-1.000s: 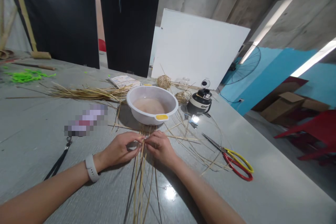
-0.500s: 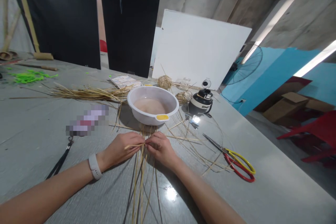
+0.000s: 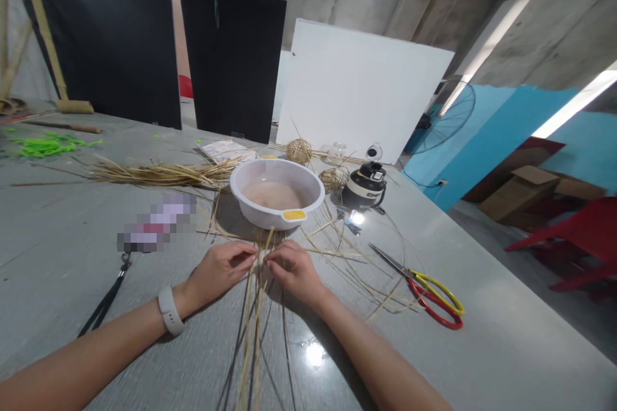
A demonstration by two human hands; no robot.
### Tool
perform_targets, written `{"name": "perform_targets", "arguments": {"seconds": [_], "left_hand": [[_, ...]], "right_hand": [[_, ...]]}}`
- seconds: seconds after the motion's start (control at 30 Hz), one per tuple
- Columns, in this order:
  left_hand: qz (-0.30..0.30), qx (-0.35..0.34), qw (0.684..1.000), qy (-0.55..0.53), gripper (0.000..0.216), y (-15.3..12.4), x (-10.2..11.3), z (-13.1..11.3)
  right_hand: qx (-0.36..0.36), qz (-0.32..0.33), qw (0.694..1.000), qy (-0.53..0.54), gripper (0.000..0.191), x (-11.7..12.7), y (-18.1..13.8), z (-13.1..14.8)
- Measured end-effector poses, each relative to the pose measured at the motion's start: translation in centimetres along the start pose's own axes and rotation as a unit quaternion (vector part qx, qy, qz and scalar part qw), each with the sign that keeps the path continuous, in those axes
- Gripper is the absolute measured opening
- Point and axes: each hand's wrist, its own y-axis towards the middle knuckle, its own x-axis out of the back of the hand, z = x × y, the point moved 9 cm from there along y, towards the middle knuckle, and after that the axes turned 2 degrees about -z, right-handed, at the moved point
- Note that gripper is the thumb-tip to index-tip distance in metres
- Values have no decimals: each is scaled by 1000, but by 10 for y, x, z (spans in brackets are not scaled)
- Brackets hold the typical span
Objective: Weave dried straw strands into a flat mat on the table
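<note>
Thin bamboo strips run lengthwise between my hands, from the front edge of the view up toward the white basin. My left hand, with a pale watch band at the wrist, pinches thumb and forefinger together at the left side of the strips. Opposite it, my right hand is closed in a pinch at their right side. A small gap separates the fingertips, and the crossing point of the strips lies there. Exactly which strip each hand grips is partly hidden. Cloudy water stands in the basin.
Scissors with red and yellow handles lie right, beside loose strips. Behind are a black flask, woven balls and a strip bundle. A blurred lilac object with a black strap lies left.
My fingertips have drawn slightly apart. The short strip end that lay across my left fingers no longer points left; a strip end now slants down between the hands. The view has shifted a little.
</note>
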Motion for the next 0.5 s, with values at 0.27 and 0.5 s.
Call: {"name": "perform_targets", "arguments": {"seconds": [0.27, 0.5], "left_hand": [[44, -75, 995, 42, 19, -7, -14, -13], [111, -138, 983, 47, 27, -16, -33, -28]], "right_hand": [[-27, -22, 999, 6, 9, 2, 0, -6], [-60, -15, 998, -16, 10, -4, 2, -10]]}}
